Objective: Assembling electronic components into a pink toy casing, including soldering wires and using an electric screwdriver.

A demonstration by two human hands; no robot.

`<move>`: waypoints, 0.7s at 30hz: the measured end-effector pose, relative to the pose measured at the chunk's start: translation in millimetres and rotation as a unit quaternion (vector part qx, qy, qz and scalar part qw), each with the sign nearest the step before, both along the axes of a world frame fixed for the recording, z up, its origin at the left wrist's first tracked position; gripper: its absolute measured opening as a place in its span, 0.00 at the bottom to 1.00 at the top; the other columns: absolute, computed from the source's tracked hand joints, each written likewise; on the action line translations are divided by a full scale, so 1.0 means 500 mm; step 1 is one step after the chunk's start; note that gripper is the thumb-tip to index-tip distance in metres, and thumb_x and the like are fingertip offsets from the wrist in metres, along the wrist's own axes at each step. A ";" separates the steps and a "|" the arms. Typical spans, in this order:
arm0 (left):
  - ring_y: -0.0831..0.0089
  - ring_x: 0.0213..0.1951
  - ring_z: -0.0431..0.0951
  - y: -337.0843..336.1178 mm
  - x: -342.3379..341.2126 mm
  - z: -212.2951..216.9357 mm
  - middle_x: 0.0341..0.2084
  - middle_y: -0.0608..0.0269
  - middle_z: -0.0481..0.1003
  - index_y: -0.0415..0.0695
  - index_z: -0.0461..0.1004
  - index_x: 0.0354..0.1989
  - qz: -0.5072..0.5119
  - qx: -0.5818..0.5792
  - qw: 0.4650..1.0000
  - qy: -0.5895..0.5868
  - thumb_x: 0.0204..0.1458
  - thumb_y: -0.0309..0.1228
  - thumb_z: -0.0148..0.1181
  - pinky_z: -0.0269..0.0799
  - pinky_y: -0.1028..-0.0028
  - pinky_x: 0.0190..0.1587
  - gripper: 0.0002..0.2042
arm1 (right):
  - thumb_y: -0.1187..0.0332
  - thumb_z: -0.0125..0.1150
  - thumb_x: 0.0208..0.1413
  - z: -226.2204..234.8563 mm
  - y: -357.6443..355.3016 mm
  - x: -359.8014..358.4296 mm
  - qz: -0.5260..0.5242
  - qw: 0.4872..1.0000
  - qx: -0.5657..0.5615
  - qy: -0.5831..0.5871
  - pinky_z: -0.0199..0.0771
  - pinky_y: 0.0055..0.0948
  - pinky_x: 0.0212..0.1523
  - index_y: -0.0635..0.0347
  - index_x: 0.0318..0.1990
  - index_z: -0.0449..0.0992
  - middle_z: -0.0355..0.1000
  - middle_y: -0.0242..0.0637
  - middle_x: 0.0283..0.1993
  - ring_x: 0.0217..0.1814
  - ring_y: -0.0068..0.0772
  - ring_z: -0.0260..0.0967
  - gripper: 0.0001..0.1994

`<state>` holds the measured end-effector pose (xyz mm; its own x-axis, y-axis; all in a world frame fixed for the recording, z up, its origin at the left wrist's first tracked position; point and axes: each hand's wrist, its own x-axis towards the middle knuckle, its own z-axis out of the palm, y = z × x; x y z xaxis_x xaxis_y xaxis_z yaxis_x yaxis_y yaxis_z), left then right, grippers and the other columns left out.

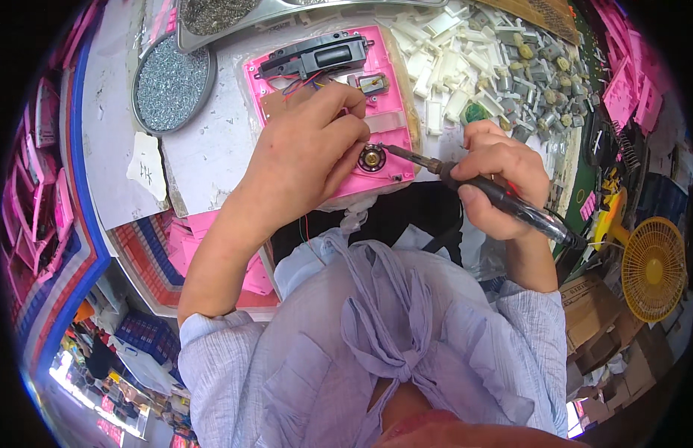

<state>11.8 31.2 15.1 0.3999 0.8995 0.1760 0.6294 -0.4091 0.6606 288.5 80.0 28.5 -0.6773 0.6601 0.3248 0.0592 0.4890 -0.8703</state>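
Observation:
A soldering iron (503,200) with a dark handle is gripped in my right hand (507,175). Its tip points left and meets the edge of a small round speaker (372,157) set in a pink plastic casing (387,138). My left hand (309,153) rests over the casing's left side, its fingers bent and closed by the speaker; what they pinch is hidden. Beyond the left hand, the casing carries a black plastic mechanism (313,56), a small metal motor (372,84) and thin coloured wires (301,84). A red wire (307,226) hangs below my left wrist.
A round dish of small silvery screws (173,82) stands at the left, below a metal tray (231,28). White plastic parts (443,60) and small motors (544,75) are heaped at the far right. Pink casings fill a striped bag (44,194) at far left. A yellow fan (652,269) stands right.

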 end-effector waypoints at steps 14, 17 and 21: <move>0.56 0.42 0.79 -0.001 0.000 -0.007 0.42 0.56 0.74 0.40 0.74 0.37 -0.001 0.017 1.000 -0.008 0.46 0.20 0.68 0.77 0.64 0.41 0.11 | 0.78 0.66 0.36 -0.003 0.006 -0.028 0.004 1.000 0.011 0.018 0.64 0.33 0.30 0.61 0.36 0.80 0.68 0.30 0.19 0.20 0.34 0.61 0.14; 0.56 0.42 0.79 0.000 0.000 -0.006 0.42 0.56 0.74 0.40 0.75 0.37 -0.002 0.020 1.000 -0.010 0.45 0.20 0.68 0.77 0.64 0.41 0.11 | 0.77 0.66 0.37 -0.002 0.008 -0.026 0.007 1.000 0.013 0.012 0.63 0.32 0.30 0.62 0.36 0.80 0.66 0.30 0.18 0.20 0.34 0.60 0.13; 0.56 0.42 0.79 -0.001 0.000 -0.008 0.42 0.56 0.74 0.40 0.75 0.37 0.000 0.031 0.999 -0.011 0.45 0.20 0.68 0.77 0.64 0.41 0.11 | 0.76 0.66 0.40 0.003 0.007 -0.005 -0.009 1.000 -0.002 0.020 0.61 0.32 0.29 0.63 0.36 0.80 0.63 0.29 0.17 0.20 0.32 0.58 0.12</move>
